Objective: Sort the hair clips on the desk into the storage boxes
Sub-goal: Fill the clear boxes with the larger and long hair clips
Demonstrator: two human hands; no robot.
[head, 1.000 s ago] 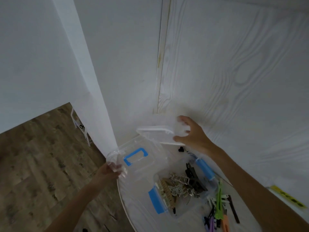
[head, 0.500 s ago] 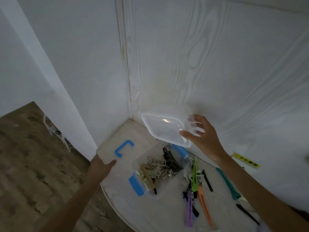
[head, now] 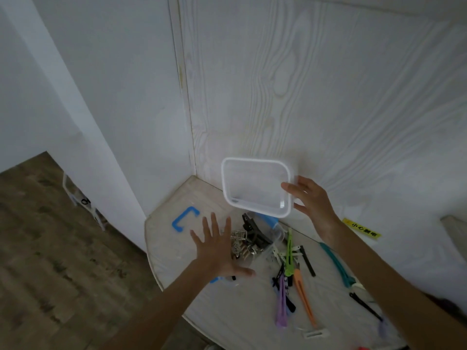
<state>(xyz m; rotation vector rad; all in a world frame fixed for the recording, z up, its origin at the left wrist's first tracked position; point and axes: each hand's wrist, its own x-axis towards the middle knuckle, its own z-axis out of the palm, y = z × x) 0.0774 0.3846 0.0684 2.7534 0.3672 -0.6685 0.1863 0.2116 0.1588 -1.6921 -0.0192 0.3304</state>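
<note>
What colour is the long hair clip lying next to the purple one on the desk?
Orange: the long orange hair clip lies just right of the purple clip, in the head view.

- One camera on the person's head, looking forward and down
- It sits close above the desk point(head: 227, 306) corner
- The wall point(head: 328, 97) fills the top

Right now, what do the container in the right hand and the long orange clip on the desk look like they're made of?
The container looks like thin translucent plastic: the wall shows through it, its rim is milky white, and a small glint sits at one corner. The right hand holds its edge. The orange clip looks like matte, opaque moulded plastic, uniformly coloured with no metallic shine, though any spring or hinge is too small to make out.
</note>
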